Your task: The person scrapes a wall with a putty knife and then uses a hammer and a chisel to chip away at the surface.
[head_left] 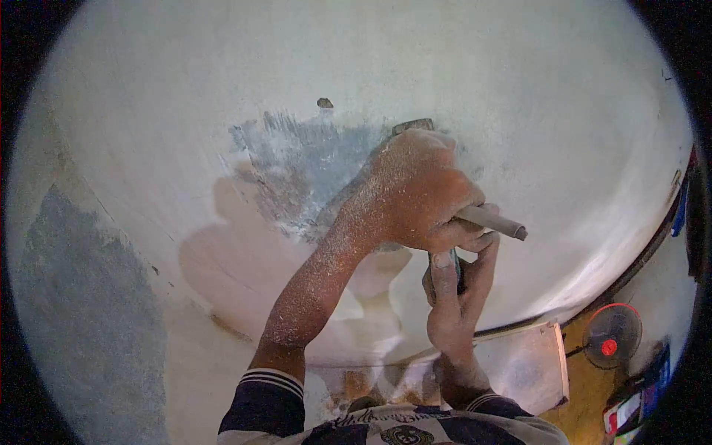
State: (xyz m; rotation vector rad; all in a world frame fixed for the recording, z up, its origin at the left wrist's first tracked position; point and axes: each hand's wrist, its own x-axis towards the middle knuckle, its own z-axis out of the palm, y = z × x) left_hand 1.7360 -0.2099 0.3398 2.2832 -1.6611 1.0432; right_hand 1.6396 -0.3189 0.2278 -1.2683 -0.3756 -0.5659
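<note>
My left hand [419, 189], dusted with white powder, is closed around a tool with a round grey handle [493, 221], whose end sticks out to the right. Just past the knuckles a dark, block-like piece [413, 126] lies against the curved white wall [519, 111]. My right hand [463, 285] is below, close to the left one. Its thumb and fingers close on a dark, green-edged object [454, 273], mostly hidden; I cannot tell its kind. Behind my left hand the wall has a rough grey patch [319, 159] where the white coat is gone.
A small dark hole [324, 103] sits in the wall above the patch. Another grey bare area [89, 319] spreads at the left. A pale board [523, 363] stands at lower right, beside a fan with a red rim [612, 335]. Colourful items [630, 408] lie near the right edge.
</note>
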